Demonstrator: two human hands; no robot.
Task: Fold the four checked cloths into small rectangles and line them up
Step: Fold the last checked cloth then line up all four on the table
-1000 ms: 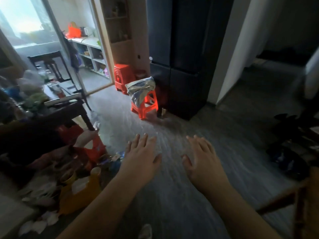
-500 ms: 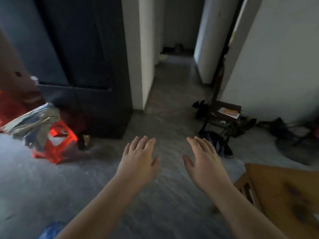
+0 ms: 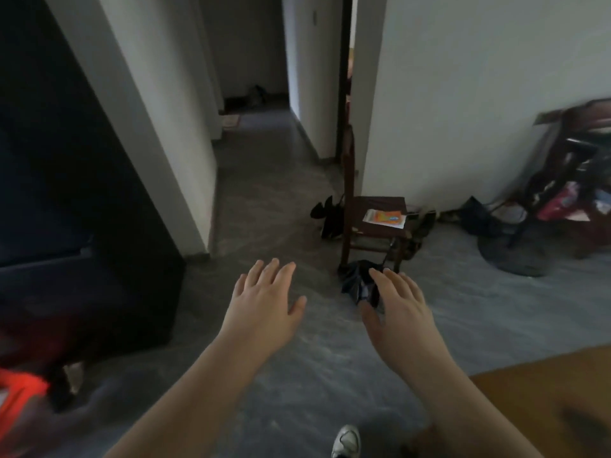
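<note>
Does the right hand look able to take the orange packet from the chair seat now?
Probably not from here. The right hand, open and empty, hovers short of the chair, and the orange packet lies farther back on its seat. Nothing covers the packet, so a step forward should do.

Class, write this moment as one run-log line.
left hand: open, empty | right hand: open, empty | checked cloths: none in view | ahead: wooden chair, orange packet on seat
</note>
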